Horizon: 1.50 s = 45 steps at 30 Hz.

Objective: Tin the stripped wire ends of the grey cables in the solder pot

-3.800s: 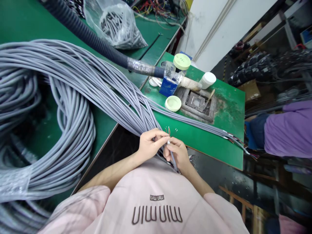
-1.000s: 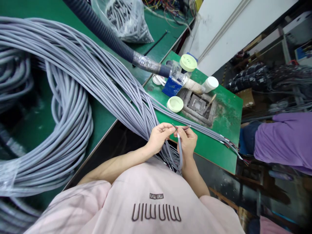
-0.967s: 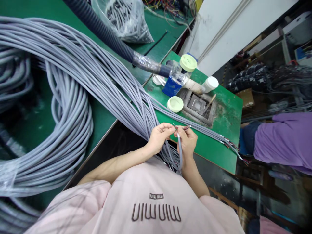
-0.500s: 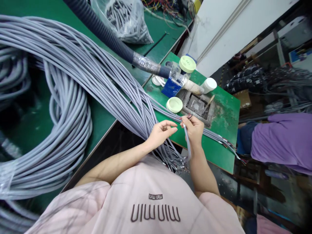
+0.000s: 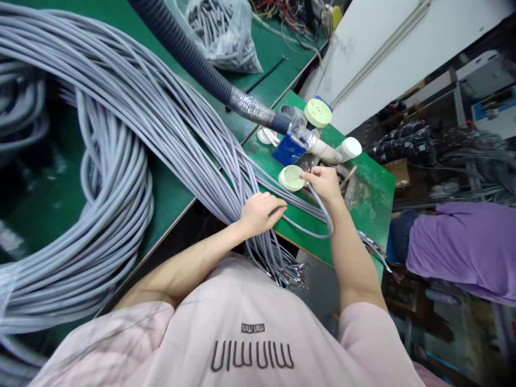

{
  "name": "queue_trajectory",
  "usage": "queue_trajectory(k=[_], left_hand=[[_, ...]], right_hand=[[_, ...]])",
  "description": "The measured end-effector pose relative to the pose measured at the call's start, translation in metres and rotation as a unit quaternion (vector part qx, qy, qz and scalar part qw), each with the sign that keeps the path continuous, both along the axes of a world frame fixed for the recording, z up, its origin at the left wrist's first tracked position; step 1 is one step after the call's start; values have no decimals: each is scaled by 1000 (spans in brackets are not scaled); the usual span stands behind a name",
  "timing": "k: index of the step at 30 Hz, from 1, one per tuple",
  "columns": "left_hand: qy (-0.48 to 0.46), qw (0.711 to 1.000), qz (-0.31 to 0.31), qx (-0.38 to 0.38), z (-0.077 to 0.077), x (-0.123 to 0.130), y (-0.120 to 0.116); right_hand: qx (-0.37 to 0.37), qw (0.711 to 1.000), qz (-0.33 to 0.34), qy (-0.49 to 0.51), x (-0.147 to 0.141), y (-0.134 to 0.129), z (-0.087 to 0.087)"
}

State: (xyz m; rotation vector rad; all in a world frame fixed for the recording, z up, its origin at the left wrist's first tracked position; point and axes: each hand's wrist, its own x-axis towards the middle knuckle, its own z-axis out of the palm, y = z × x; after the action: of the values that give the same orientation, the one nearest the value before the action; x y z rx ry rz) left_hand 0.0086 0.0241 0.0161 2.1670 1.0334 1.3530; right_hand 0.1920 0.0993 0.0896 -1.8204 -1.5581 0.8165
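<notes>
My right hand (image 5: pixel 325 185) is closed on the end of a grey cable (image 5: pixel 327 215), which loops down below the fingers and back left. Its thin bare wire ends reach over a shallow pale green dish (image 5: pixel 291 179); whether they touch the contents I cannot tell. My left hand (image 5: pixel 263 213) is over the thick bundle of grey cables (image 5: pixel 193 156), thumb and fingers apart, with nothing seen in it. Stripped ends with coloured wires (image 5: pixel 288 271) hang below this hand. More grey cables lie across the small green table (image 5: pixel 373 188) under my right forearm.
A dark corrugated hose (image 5: pixel 189 59) ends at a blue box (image 5: pixel 288 148) above a soldering pot partly hidden by my right hand. Nearby stand a white jar (image 5: pixel 350 148) and a pale green lid (image 5: pixel 318 112). A person in a purple top (image 5: pixel 463 250) is at the right.
My right hand has moved up and slightly right, bringing the cable's wire ends to the pale green dish. The left hand has shifted slightly left. The view has shifted a little.
</notes>
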Motion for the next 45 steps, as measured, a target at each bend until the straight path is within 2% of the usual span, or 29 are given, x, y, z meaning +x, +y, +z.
queue_trajectory(k=[6,15,21,26,29,32,36,40,45], left_hand=[[24,999,16,44,-1,-1,0],[37,998,20,53,-4,-1,-1],[40,997,23,54,-3,-1,-1],[38,998,24,52,-3,-2,-1],[35,998,20,49,-3,-2,-1],[33,998,16,47,-3,-1,0],[31,998,16,54,-2,-1,0],[29,998,13,56,-1,-2,0],[31,998,10,45,-2,-2,0]], right_hand=[[-25,991,58,-118,-4,14,-1],[-49,974,82,-207,-9,25,-7],[-53,970,82,-223,-9,28,-13],[-34,977,79,-197,-6,25,-2],[-13,989,49,-140,10,20,8],[-5,997,-15,-81,37,16,11],[8,994,-99,-41,73,14,1],[-4,984,-176,-25,96,16,-10],[-15,978,-203,-47,109,19,-20]])
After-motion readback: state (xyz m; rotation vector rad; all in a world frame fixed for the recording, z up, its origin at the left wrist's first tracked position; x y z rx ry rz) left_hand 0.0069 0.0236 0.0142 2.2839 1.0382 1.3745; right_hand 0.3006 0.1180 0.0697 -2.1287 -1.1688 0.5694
